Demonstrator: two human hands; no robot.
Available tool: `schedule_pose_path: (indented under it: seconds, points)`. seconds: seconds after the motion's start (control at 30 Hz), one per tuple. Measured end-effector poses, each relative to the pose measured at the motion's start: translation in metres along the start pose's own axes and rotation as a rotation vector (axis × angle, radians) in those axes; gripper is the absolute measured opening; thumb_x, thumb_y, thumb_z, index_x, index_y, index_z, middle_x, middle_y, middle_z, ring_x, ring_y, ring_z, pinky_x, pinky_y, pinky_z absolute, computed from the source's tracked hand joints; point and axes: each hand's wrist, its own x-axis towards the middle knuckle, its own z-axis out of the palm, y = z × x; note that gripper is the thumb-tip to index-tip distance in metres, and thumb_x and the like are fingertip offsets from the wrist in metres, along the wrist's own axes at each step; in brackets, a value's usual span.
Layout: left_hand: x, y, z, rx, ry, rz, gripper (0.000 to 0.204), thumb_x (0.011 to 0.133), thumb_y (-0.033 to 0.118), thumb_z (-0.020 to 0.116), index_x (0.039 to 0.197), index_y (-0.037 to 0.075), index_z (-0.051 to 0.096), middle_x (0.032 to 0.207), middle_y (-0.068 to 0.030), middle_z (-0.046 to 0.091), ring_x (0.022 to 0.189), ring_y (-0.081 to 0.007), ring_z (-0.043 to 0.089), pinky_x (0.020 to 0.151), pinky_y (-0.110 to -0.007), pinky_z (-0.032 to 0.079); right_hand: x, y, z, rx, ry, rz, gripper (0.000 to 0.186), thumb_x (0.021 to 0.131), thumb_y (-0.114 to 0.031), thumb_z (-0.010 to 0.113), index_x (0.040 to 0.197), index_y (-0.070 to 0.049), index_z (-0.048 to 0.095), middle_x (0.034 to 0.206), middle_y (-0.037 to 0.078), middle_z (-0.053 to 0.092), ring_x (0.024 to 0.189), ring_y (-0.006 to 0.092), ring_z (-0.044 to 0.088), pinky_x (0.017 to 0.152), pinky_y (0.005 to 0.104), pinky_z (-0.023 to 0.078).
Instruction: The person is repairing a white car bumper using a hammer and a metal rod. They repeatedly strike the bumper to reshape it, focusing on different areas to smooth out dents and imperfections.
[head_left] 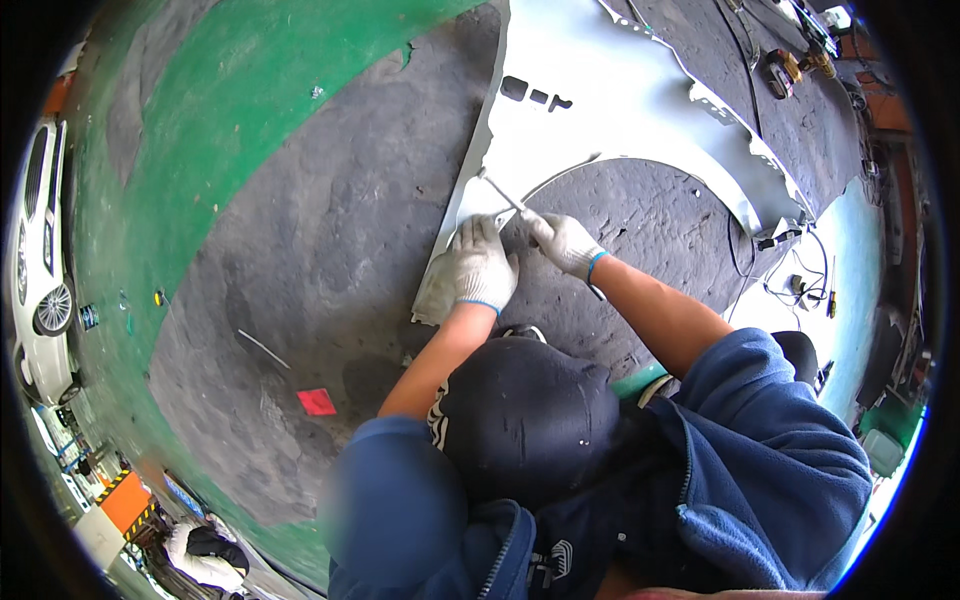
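A large white curved car body panel [560,110], with holes and a wide arch cutout, lies before me on the grey floor. My left hand [485,265], in a white knitted glove, lies with fingers flat on the panel's narrow lower section. Just right of it, my right hand [560,245], gloved alike, is closed on a thin metal rod tool [505,191], whose upper tip touches the panel near its edge; its other end shows below the hand. My knee in dark trousers fills the lower middle, under the panel's lower end.
A yellow-black power drill [785,72] lies at the upper right, with cables [800,290] along the right side. A red square scrap [316,401] and a thin pale stick [264,349] are at left. A white car [45,255] stands far left, an orange striped object [130,500] below it.
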Motion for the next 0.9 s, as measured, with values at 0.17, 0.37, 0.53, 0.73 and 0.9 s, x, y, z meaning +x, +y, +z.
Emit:
schedule_pose_path:
  seconds: [0.17, 0.37, 0.53, 0.73, 0.9]
  points:
    - [-0.016, -0.001, -0.007, 0.007, -0.055, -0.054, 0.097, 0.097, 0.040, 0.078, 0.166, -0.011, 0.033, 0.170, -0.0328, 0.046, 0.164, -0.0429, 0.038, 0.136, -0.055, 0.025, -0.006, -0.012, 0.000, 0.011, 0.003, 0.039, 0.089, 0.110, -0.078, 0.048, 0.116, 0.004, 0.080, 0.099, 0.024, 0.080, 0.099, 0.0378, 0.077, 0.093, 0.0508, 0.058]
    - [-0.017, 0.001, 0.001, 0.015, 0.005, -0.002, 0.097, 0.097, 0.041, 0.078, 0.165, -0.012, 0.034, 0.168, -0.0336, 0.046, 0.163, -0.0453, 0.038, 0.137, -0.055, 0.025, 0.004, 0.014, 0.009, -0.066, -0.048, -0.031, 0.089, 0.110, -0.077, 0.051, 0.127, 0.005, 0.078, 0.108, 0.025, 0.081, 0.104, 0.0389, 0.077, 0.098, 0.0486, 0.057]
    - [-0.014, -0.001, 0.000, 0.001, -0.008, -0.029, 0.101, 0.096, 0.041, 0.079, 0.168, -0.010, 0.030, 0.171, -0.0337, 0.044, 0.165, -0.0464, 0.036, 0.137, -0.057, 0.024, -0.001, 0.007, 0.007, 0.026, -0.005, -0.091, 0.090, 0.110, -0.078, 0.050, 0.128, 0.005, 0.078, 0.109, 0.026, 0.081, 0.106, 0.0377, 0.077, 0.099, 0.0485, 0.058]
    - [-0.015, 0.004, 0.000, 0.045, 0.004, -0.010, 0.102, 0.095, 0.045, 0.078, 0.167, -0.011, 0.031, 0.172, -0.0314, 0.044, 0.164, -0.0446, 0.036, 0.137, -0.056, 0.023, 0.011, 0.020, -0.004, 0.055, 0.156, -0.051, 0.090, 0.110, -0.077, 0.049, 0.119, 0.007, 0.079, 0.100, 0.024, 0.079, 0.094, 0.0348, 0.078, 0.089, 0.0472, 0.059]
    - [-0.018, 0.000, 0.004, 0.033, 0.007, -0.029, 0.103, 0.096, 0.046, 0.078, 0.168, -0.010, 0.030, 0.172, -0.0314, 0.043, 0.165, -0.0442, 0.036, 0.137, -0.055, 0.024, 0.004, 0.007, -0.013, 0.159, 0.225, -0.053, 0.090, 0.109, -0.080, 0.049, 0.104, 0.006, 0.077, 0.079, 0.016, 0.070, 0.079, 0.0290, 0.071, 0.077, 0.0458, 0.057]
